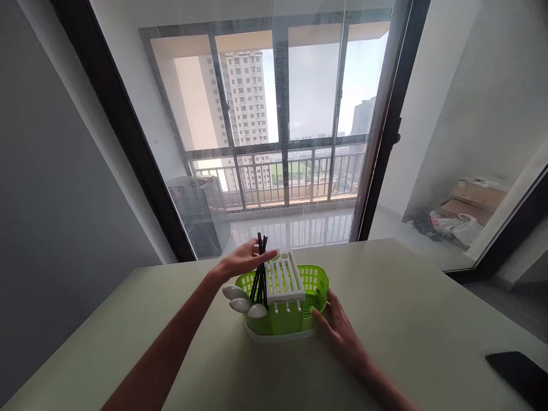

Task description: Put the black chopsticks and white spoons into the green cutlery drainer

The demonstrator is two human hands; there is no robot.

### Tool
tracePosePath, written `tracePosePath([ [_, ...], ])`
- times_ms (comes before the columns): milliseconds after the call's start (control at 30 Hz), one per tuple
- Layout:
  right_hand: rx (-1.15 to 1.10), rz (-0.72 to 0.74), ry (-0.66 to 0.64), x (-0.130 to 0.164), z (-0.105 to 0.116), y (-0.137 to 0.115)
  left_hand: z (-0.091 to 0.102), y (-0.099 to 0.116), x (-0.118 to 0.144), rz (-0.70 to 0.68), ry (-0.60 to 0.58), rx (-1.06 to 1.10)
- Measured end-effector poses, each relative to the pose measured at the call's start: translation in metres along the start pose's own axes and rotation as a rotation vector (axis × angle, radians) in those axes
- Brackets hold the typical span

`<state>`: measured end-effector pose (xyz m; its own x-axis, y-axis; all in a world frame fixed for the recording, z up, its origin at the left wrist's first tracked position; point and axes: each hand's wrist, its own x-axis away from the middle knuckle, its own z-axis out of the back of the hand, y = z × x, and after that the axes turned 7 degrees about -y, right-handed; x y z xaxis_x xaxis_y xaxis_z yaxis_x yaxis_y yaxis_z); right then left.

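A bright green slatted basket (pixel 280 324) with a white base stands on the table. A white slotted rack (pixel 286 279) with small hooks sits across its middle. Several black chopsticks (pixel 259 279) stand upright at its left part, bunched at the top. My left hand (pixel 243 261) is closed around their upper part, its thumb reaching across to the rack's top edge. White spoons (pixel 240 305) hang bowl-outward along the basket's left and front rim. Over the basket's right rim, my right hand (pixel 340 328) grips with the thumb in front; its other fingers are partly hidden.
The pale table (pixel 385 297) extends around the basket. A dark flat object (pixel 518 371) lies at its right edge. Beyond the table are a glass door frame (pixel 381 131), a balcony with a grey appliance (pixel 201 217), and cardboard with plastic bags (pixel 468 222) on the floor.
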<state>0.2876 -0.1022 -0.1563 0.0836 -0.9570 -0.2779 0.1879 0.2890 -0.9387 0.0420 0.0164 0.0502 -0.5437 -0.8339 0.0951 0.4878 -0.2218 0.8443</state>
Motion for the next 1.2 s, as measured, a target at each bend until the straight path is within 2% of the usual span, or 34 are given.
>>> tracePosePath([
  [67, 0.009, -0.009, 0.013, 0.000, 0.000, -0.001, -0.006, 0.003, -0.011, 0.035, -0.002, -0.066],
  [133, 0.000, 0.002, 0.012, -0.001, -0.001, -0.003, -0.012, 0.003, -0.020, 0.058, 0.074, -0.105],
  [200, -0.004, 0.018, 0.019, -0.002, 0.000, -0.004, -0.016, 0.001, -0.026, 0.060, 0.148, -0.092],
  [300, 0.000, 0.019, 0.035, -0.002, 0.000, -0.006, -0.020, -0.002, -0.029, 0.073, 0.184, -0.031],
  [567, -0.033, 0.006, 0.015, 0.000, 0.000, -0.007, -0.019, 0.001, -0.020, 0.058, 0.184, 0.185],
  [700, -0.020, 0.014, 0.016, 0.000, 0.000, -0.005, -0.013, 0.007, -0.010, -0.032, 0.149, 0.372],
  [867, -0.030, 0.028, 0.019, -0.001, -0.001, 0.000, 0.014, 0.019, 0.005, -0.213, 0.236, 0.598],
  [967, -0.068, 0.018, -0.007, -0.001, -0.001, 0.002, 0.045, 0.020, 0.015, -0.278, 0.406, 0.833],
  [1067, -0.080, 0.012, -0.017, -0.001, -0.001, 0.003, 0.079, 0.013, 0.033, -0.359, 0.642, 1.117],
  [1200, -0.060, 0.030, -0.004, -0.001, -0.001, 0.004, 0.112, -0.010, 0.069, -0.416, 0.724, 1.232],
])
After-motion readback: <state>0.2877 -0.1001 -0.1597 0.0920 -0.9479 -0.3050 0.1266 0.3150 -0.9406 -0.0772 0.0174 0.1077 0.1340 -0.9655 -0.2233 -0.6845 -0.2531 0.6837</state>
